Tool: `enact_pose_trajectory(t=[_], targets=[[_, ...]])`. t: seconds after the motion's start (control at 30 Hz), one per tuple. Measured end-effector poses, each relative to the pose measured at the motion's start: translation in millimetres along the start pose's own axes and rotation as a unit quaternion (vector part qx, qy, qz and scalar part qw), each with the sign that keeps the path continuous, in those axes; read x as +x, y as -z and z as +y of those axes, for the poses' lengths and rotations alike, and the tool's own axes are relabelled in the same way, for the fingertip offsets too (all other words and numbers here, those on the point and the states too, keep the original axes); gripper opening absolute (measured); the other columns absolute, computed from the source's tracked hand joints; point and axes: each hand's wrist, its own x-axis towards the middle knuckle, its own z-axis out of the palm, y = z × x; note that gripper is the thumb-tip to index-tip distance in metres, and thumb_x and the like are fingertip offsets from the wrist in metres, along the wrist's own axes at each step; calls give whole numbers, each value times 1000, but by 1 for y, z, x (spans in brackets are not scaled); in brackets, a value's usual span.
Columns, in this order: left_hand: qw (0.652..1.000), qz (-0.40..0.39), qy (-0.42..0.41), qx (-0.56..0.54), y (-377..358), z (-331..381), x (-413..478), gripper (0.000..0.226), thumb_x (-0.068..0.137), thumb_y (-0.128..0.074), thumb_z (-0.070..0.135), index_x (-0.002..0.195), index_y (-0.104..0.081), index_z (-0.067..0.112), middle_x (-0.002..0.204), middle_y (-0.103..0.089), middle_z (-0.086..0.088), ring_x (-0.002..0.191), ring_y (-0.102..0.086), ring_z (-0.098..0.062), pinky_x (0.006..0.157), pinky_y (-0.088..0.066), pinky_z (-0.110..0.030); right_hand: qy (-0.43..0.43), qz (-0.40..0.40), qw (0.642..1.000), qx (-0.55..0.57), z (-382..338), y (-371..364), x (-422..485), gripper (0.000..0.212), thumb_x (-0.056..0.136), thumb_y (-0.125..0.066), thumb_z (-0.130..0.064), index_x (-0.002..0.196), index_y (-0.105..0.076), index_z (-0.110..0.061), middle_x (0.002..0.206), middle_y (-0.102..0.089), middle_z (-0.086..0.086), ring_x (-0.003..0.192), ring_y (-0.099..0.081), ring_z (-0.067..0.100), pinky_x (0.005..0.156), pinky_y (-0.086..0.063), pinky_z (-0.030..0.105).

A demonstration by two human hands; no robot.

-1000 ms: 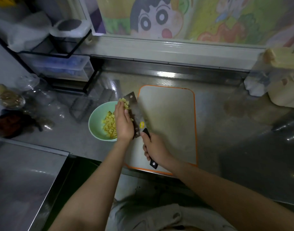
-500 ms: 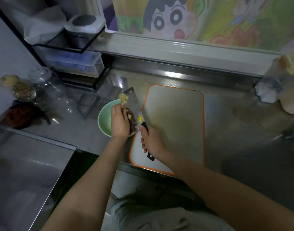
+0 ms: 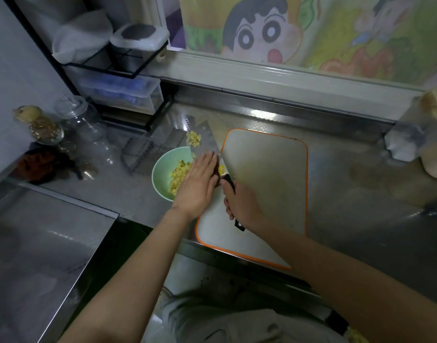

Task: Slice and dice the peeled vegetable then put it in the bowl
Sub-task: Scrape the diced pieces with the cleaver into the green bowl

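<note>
Few yellow dice [image 3: 193,139] sat on the cleaver [image 3: 204,144] over the green bowl [image 3: 160,178], transfer step. Left hand [image 3: 198,184] lay flat on it; right hand [image 3: 242,206] gripped its handle [image 3: 229,181]. Next: sweep them in.

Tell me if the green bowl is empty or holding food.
Holding food: yellow diced pieces lie in the green bowl, partly hidden by the left hand. A few more sit on the cleaver.

place: home kitchen | shown by: stainless-steel counter [image 3: 361,194], orange-rimmed cutting board [image 3: 269,181], cleaver [image 3: 208,142], green bowl [image 3: 158,174] holding diced vegetable [image 3: 179,172], glass jars [image 3: 81,127] at left, plastic drawers [image 3: 128,95] under a black shelf rack [image 3: 98,70], cartoon picture [image 3: 257,30] behind the counter
</note>
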Motion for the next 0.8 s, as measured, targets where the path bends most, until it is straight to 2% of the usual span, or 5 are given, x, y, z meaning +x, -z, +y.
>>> enact_pose_trajectory(t=[0.1,0.27,0.5,0.6,0.8], targets=[[999,-21,33,19,-8,1,-3,57,100,-32,30,148,-8,10,153,1,2,142,3,-10,117,4,-27,5,13,1000,-15,-1,4,0,32,101,-39,-31,71,-45,-21,51,-42,1,35,-37,11,40,-37,24],[986,-41,141,78,-7,-4,-1,58,100,-25,34,148,-8,6,156,-5,-14,145,-3,-24,117,3,-36,5,32,998,-58,6,15,-1,35,100,-41,-33,72,-47,-14,50,-43,0,29,-36,5,36,-34,20],[992,-12,42,121,8,6,22,61,94,-16,36,148,-11,8,157,-6,-8,145,-1,-20,118,3,-36,54,16,978,-202,9,44,-9,45,99,-42,-37,77,-54,0,57,-48,8,39,-41,13,49,-39,30],[989,-36,45,136,1,6,30,60,99,-19,37,148,-5,6,157,-2,-9,145,2,-20,118,5,-35,41,-2,985,-166,9,49,-16,44,99,-42,-37,76,-54,-2,54,-48,7,34,-40,12,40,-37,24],[971,-95,191,108,-14,-4,18,60,101,-18,36,147,-6,1,156,-3,-15,144,0,-26,117,4,-41,36,10,990,-136,7,51,-20,43,99,-43,-37,72,-51,-4,48,-45,3,27,-37,8,34,-33,20]])
